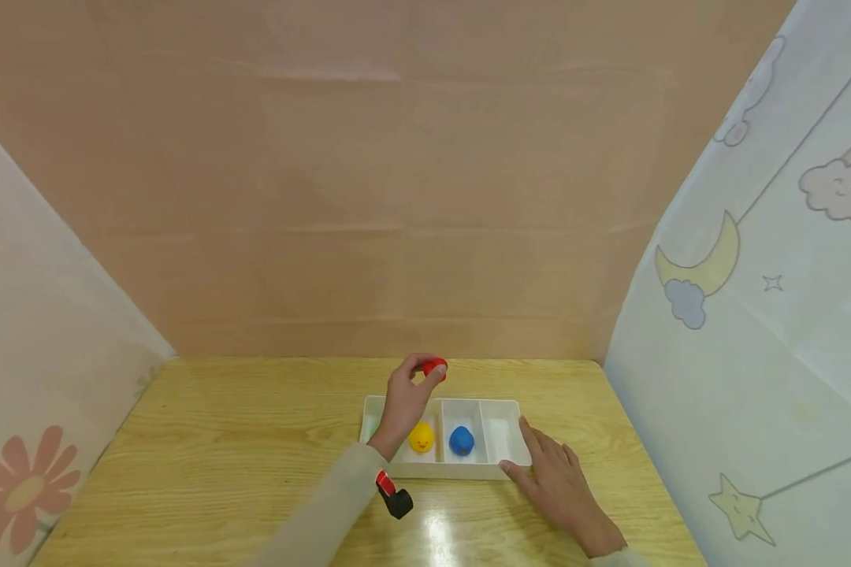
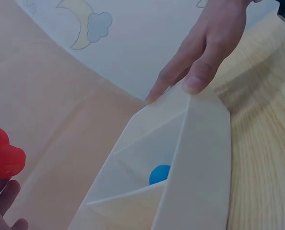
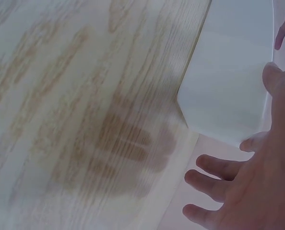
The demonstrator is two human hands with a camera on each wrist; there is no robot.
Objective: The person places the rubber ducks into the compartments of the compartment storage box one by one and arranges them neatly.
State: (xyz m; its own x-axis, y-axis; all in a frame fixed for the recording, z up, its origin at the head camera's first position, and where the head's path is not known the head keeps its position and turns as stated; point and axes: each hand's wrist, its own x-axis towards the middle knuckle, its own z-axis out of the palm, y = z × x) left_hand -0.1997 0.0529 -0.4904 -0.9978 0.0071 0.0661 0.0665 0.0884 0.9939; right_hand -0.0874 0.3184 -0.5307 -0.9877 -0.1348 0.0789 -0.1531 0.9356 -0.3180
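Observation:
My left hand [image 1: 404,403] pinches a small rounded red toy [image 1: 436,367] between thumb and fingers, above the back edge of a white divided tray [image 1: 454,472]. In the left wrist view the red toy [image 2: 7,160] shows two rounded lobes. A yellow toy with a smiling face [image 1: 421,438] and a blue toy [image 1: 462,441] sit in neighbouring compartments. The rightmost compartment holds nothing. My left forearm partly covers the leftmost one, where some pale green shows. My right hand [image 1: 556,480] rests at the tray's right end, thumb and a finger touching its rim, other fingers spread.
The tray stands on a wooden table [image 1: 255,441]. A brown paper-like backdrop [image 1: 397,197] rises behind it. White patterned sheets flank the table, one on the left [image 1: 50,315] and one on the right [image 1: 766,354].

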